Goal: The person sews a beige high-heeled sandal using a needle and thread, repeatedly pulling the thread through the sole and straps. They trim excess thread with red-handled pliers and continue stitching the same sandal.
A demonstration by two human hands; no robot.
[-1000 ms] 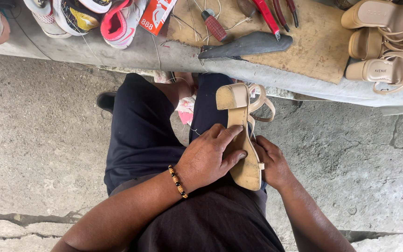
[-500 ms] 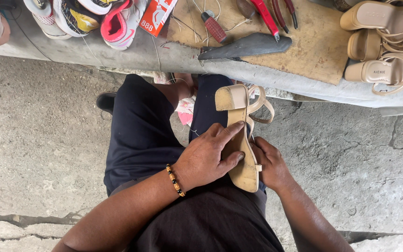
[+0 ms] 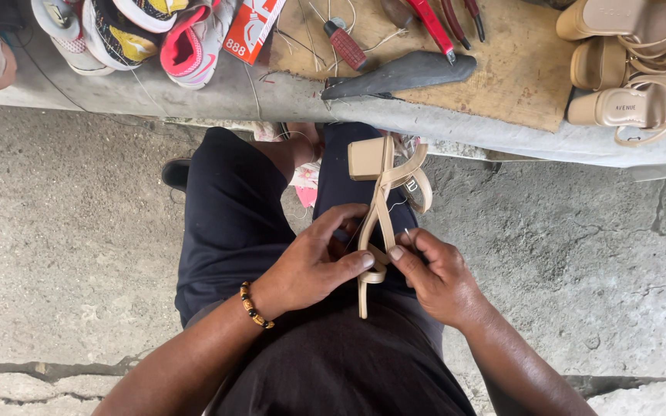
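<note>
While my left hand (image 3: 314, 266) is gripping the beige sandal (image 3: 379, 223), my right hand (image 3: 437, 273) is pinching its edge, probably stitching; steadiness matters next.

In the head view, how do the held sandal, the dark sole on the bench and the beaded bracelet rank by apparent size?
1. Sandal, though it is nearer the camera.
2. Dark sole, somewhat shorter.
3. Bracelet, clearly smallest.

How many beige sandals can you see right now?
4, possibly more out of frame: one sandal held on edge between left hand and right hand; three stacked sandals on the bench's right end.
</note>
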